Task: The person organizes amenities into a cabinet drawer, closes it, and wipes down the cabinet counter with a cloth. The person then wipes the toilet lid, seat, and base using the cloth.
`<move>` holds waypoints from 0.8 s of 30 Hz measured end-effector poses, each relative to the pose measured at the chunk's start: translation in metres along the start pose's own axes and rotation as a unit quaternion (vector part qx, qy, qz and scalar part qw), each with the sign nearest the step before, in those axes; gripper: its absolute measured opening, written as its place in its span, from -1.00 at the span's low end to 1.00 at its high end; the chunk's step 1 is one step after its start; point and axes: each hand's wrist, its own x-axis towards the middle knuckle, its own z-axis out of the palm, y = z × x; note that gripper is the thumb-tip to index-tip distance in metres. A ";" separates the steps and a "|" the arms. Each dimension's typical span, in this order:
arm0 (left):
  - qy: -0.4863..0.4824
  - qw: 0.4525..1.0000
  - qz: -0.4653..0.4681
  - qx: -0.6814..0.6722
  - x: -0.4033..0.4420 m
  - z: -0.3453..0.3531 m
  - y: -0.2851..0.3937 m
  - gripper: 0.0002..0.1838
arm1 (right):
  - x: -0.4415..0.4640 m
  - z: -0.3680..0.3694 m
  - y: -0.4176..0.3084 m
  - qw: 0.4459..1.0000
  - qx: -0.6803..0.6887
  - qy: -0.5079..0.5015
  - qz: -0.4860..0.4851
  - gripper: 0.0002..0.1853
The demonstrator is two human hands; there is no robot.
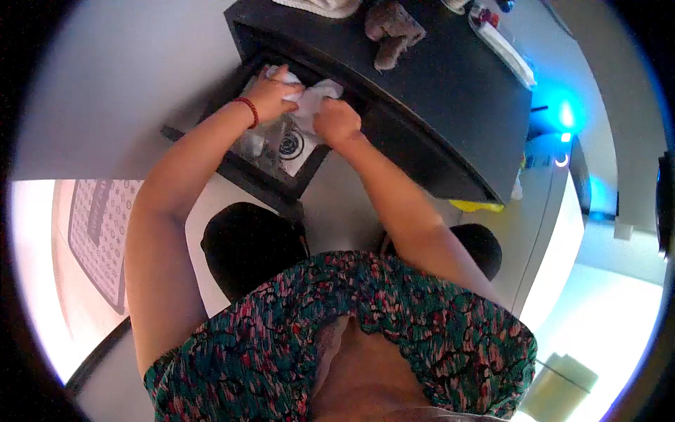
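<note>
A dark drawer (292,190) is pulled out of a black cabinet, and both of my hands are at it. My left hand (273,97), with a red bead bracelet on the wrist, has its fingers curled round crumpled white material. Closed like a fist, my right hand (337,121) grips the same soft white material (309,105), which looks like thin cloth or tissue. Under my hands lie clear plastic packaging (264,146) and a white item with a black circular print (290,146). My fingertips are partly hidden.
On the black cabinet top (450,91) lie a brown fuzzy item (394,32) and a long white object in clear wrap (503,48). A white cabinet (538,211) and a blue light (564,112) are to the right. My knees are just below the drawer. A patterned mat (102,235) lies at left.
</note>
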 end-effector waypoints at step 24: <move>0.283 0.953 0.102 -0.034 -0.118 -0.061 0.084 -0.64 | -0.044 -0.126 -0.007 0.814 0.098 0.494 -0.290 -0.57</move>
